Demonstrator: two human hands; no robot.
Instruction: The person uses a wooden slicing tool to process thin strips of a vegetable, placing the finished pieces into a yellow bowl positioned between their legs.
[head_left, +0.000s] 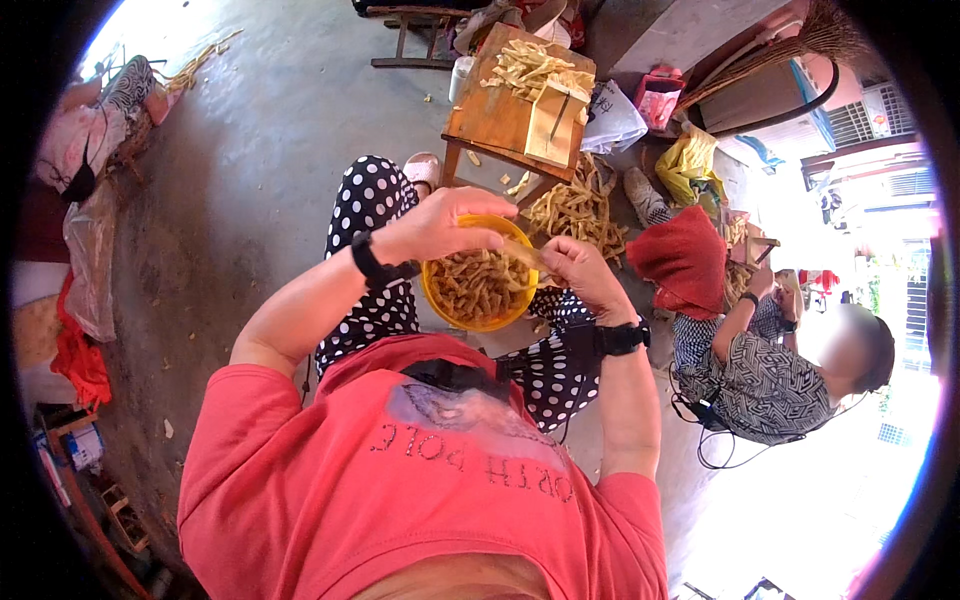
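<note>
A yellow plastic tub (431, 296) stands between my knees, with many brown, dried-looking pieces (476, 281) in it. Over the tub's far right side lies a pale, flat strip (525, 253), pinched at its right end between the thumb and fingers of my right hand (585, 271). My left hand (454, 223) hovers above the tub's far left rim, thumb and fingers apart. Its thumb tip is close to the strip's left end; whether they touch is hard to see.
Beyond the tub, a wooden stool (487, 112) bears pale strips (532, 71) and a wooden board with a dark slot (556, 124). A heap of dried strips (581, 206) lies on the floor. To the right sits a co-worker (780, 375) beside a red cloth (682, 259) and a yellow bag (688, 165).
</note>
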